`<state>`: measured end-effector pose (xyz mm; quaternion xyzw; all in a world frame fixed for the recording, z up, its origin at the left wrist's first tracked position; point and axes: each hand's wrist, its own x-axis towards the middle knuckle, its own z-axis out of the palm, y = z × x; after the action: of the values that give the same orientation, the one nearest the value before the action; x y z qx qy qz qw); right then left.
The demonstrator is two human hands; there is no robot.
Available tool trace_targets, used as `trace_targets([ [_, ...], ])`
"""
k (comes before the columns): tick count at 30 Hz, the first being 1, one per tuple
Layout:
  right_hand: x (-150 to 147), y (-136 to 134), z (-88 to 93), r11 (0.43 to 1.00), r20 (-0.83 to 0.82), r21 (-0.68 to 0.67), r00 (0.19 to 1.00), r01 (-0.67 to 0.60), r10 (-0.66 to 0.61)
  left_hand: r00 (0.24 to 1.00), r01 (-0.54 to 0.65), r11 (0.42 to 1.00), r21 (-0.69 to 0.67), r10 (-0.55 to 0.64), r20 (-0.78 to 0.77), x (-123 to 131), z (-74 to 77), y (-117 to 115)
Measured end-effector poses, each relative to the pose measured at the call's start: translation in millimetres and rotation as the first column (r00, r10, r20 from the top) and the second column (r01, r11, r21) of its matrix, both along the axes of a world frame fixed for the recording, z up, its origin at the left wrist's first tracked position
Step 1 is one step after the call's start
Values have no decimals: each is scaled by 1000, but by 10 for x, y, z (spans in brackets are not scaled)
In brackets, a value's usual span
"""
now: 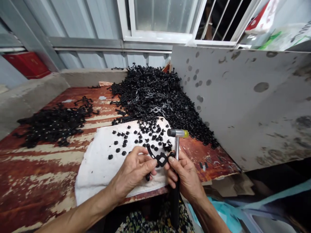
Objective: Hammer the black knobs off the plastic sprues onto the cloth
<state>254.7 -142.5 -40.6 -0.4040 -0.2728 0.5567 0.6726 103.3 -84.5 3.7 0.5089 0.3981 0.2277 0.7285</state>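
Observation:
Over the white cloth [97, 165], my left hand [136, 168] pinches one side of a black bracket-like part [161, 159] with a squarish opening in its middle. My right hand [183, 171] grips a small mallet [177, 145] upright, its head up with a dark face on the left and a yellow one on the right. Thumb and fingers of that same hand also touch the right end of the black part. Small black knob-like pieces [123, 153] lie scattered on the cloth just beyond my hands.
A large heap of black parts [155, 87] fills the back of the worn red table [43, 174]. A smaller pile [55, 123] lies at left. On the right stands a stained grey board [225, 90]. Behind are a window [167, 19] and a metal wall.

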Motion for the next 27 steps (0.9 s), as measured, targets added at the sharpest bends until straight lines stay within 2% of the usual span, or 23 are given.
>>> trace_targets([
  [3,25,-17,5,999,-5,15,1000,-30,30,981,181,956,-232,-158,114,-31,28,93],
  [5,45,-37,7,998,-5,23,998,-58,58,961,258,905,-339,-205,184,-59,18,196],
  [7,62,-59,4,995,4,28,996,-93,93,949,311,864,-396,-255,187,-67,3,301],
  [9,74,-80,-5,992,21,32,993,-120,120,926,374,830,-415,-359,118,-43,5,369],
  [12,86,-111,-22,990,49,36,989,-139,137,854,488,810,-325,-520,-14,21,55,365],
  [14,96,-139,-32,989,64,34,987,-147,145,836,517,825,-227,-544,-71,44,97,309],
  [18,113,-193,-43,986,73,22,984,-167,165,887,431,902,-34,-430,-170,8,101,177],
  [20,103,-195,-45,987,62,18,986,-158,156,905,388,919,71,-365,-219,-25,61,118],
  [22,79,-175,-44,993,53,8,991,-122,121,919,349,920,181,-297,-259,-47,16,58],
  [25,42,-133,-46,996,56,-27,994,-87,89,931,308,891,334,-210,-299,-53,-37,-37],
  [27,30,-120,-49,994,70,-53,992,-97,100,934,305,883,357,-204,-293,-52,-62,-92],
])
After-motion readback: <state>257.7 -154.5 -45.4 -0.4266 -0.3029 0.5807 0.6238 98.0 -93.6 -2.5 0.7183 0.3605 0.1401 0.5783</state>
